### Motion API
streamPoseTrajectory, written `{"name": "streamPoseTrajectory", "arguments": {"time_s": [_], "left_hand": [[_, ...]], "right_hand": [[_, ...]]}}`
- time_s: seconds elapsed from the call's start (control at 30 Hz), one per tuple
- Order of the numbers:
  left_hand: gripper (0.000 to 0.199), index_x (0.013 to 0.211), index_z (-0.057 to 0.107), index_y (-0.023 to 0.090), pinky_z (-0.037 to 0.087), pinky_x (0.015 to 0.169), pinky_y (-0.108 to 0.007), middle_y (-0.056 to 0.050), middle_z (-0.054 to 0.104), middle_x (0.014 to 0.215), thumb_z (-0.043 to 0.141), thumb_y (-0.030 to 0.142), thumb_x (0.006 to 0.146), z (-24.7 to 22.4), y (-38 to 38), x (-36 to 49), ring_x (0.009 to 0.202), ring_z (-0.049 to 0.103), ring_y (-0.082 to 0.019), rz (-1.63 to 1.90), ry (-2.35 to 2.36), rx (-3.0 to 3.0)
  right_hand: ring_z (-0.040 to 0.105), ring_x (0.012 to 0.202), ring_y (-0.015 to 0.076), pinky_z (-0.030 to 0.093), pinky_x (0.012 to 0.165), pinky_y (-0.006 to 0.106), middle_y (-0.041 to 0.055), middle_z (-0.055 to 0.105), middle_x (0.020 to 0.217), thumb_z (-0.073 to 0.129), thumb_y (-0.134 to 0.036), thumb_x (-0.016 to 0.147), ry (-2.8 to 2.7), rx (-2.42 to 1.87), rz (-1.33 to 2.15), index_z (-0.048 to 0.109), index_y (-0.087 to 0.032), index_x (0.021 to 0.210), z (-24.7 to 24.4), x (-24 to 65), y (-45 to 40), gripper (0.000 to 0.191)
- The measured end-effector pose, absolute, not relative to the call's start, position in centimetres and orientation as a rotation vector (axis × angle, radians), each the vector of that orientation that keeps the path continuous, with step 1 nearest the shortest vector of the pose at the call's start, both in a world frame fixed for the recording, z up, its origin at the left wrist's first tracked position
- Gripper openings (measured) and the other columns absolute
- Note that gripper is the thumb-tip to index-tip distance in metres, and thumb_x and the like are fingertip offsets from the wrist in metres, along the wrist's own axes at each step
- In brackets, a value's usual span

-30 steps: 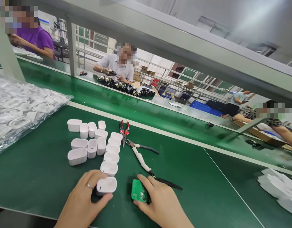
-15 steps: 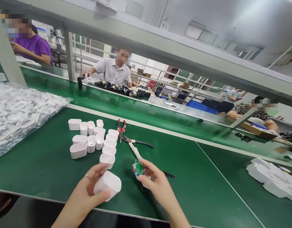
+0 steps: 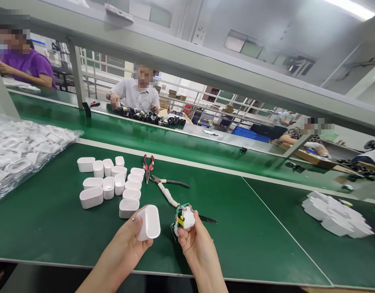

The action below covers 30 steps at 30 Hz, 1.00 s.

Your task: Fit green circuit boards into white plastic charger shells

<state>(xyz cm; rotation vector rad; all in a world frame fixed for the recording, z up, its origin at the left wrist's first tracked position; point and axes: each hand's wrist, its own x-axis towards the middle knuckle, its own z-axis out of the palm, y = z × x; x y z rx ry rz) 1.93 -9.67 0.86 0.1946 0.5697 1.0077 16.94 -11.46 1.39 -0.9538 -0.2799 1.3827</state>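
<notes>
My left hand (image 3: pixel 126 240) is closed around a white plastic housing (image 3: pixel 152 221), an oval cup whose open mouth faces right. In my right hand (image 3: pixel 199 244) is a circuit board assembly (image 3: pixel 185 216), green with white and yellow parts, gripped between thumb and fingers. A gap separates the board from the housing. Another green-edged piece (image 3: pixel 174 232) shows just left of my right fingers; whether it belongs to the same assembly I cannot tell. Several more white housings (image 3: pixel 91 197) stand on the green mat beyond my left hand.
Red-handled pliers (image 3: pixel 147 167) and cutters with a white-wrapped handle (image 3: pixel 166 193) lie ahead. A black tool (image 3: pixel 207 219) lies behind my right hand. A clear bag of white parts (image 3: pixel 31 152) is at left, stacked white pieces (image 3: pixel 336 215) at right. Co-workers (image 3: pixel 138 95) sit across the line.
The housing in my left hand has turned so its open mouth faces right. My right hand has rotated the board assembly, bringing its white and yellow parts into view. The camera view has shifted slightly.
</notes>
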Motion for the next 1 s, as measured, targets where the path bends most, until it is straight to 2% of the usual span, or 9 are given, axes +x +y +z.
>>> {"name": "streamPoseTrajectory", "arguments": {"time_s": [0.1,0.17,0.27,0.37,0.47,0.6,0.7,0.8,1.0], "left_hand": [[0.02,0.092,0.054,0.013,0.045,0.05,-0.019,-0.004,0.057,0.072,0.054,0.018,0.074,0.9,-9.6,2.4,0.063,0.054,-0.013,0.962,0.619,0.148],[0.019,0.096,0.052,0.014,0.044,0.049,-0.019,-0.004,0.057,0.075,0.048,0.018,0.078,0.8,-9.4,2.6,0.065,0.055,-0.013,0.932,0.616,0.114],[0.028,0.107,0.046,0.02,0.043,0.048,-0.018,-0.003,0.057,0.082,0.044,0.021,0.08,0.4,-9.3,2.8,0.065,0.055,-0.011,0.911,0.541,0.078],[0.033,0.114,0.042,0.02,0.043,0.051,-0.017,-0.003,0.056,0.081,0.042,0.021,0.081,0.1,-9.2,3.0,0.062,0.054,-0.009,0.902,0.514,0.06],[0.031,0.111,0.045,0.019,0.041,0.05,-0.016,-0.002,0.056,0.077,0.045,0.023,0.08,-0.3,-9.2,3.2,0.059,0.051,-0.008,0.904,0.501,0.091],[0.023,0.101,0.051,0.018,0.041,0.057,-0.018,-0.003,0.056,0.082,0.045,0.023,0.08,-0.7,-9.1,3.4,0.065,0.053,-0.009,0.929,0.604,0.101],[0.021,0.098,0.051,0.016,0.042,0.065,-0.022,-0.003,0.057,0.081,0.047,0.023,0.079,-1.0,-9.0,3.6,0.071,0.054,-0.011,0.954,0.622,0.134],[0.025,0.097,0.052,0.016,0.043,0.065,-0.024,-0.003,0.058,0.076,0.055,0.025,0.073,-1.1,-9.1,3.6,0.069,0.054,-0.013,0.966,0.593,0.185],[0.04,0.094,0.053,0.016,0.042,0.062,-0.022,-0.002,0.059,0.072,0.068,0.031,0.06,-0.9,-9.1,3.5,0.066,0.053,-0.012,0.983,0.584,0.233]], "right_hand": [[0.059,0.053,0.0096,0.046,0.044,0.016,0.0055,0.065,0.073,0.064,-0.04,0.06,-0.282,-0.923,1.38,0.059,-0.017,0.082,1.3,17.1,-11.7,0.032],[0.058,0.06,0.0103,0.046,0.049,0.017,0.005,0.063,0.08,0.069,-0.033,0.056,-0.334,-0.902,1.36,0.059,-0.017,0.086,1.6,17.0,-12.2,0.036],[0.053,0.056,0.0093,0.042,0.048,0.018,-0.0002,0.06,0.066,0.071,-0.02,0.055,-0.479,-0.929,1.306,0.057,-0.019,0.093,2.0,16.6,-13.0,0.041],[0.047,0.045,0.0073,0.037,0.043,0.018,-0.0042,0.053,0.053,0.067,-0.026,0.061,-0.569,-0.989,1.251,0.052,-0.022,0.095,2.1,16.2,-13.6,0.037],[0.048,0.048,0.007,0.039,0.046,0.019,-0.0026,0.057,0.064,0.066,-0.032,0.061,-0.623,-0.983,1.258,0.052,-0.024,0.09,1.8,16.1,-14.0,0.033],[0.054,0.062,0.0111,0.044,0.055,0.022,0.0017,0.061,0.082,0.067,-0.034,0.058,-0.703,-1.035,1.139,0.056,-0.027,0.09,1.5,15.8,-14.7,0.035],[0.055,0.071,0.0138,0.045,0.066,0.024,0.0024,0.062,0.082,0.067,-0.034,0.057,-0.809,-1.161,1.03,0.06,-0.027,0.088,1.7,15.3,-15.3,0.033],[0.056,0.069,0.0145,0.046,0.066,0.023,0.0017,0.062,0.08,0.064,-0.033,0.061,-1.012,-1.274,0.94,0.061,-0.029,0.091,1.2,15.2,-15.6,0.03],[0.057,0.08,0.0176,0.047,0.069,0.024,0.0026,0.06,0.097,0.056,-0.027,0.069,-1.409,-1.357,0.723,0.055,-0.029,0.102,-0.3,16.1,-15.2,0.033]]}}
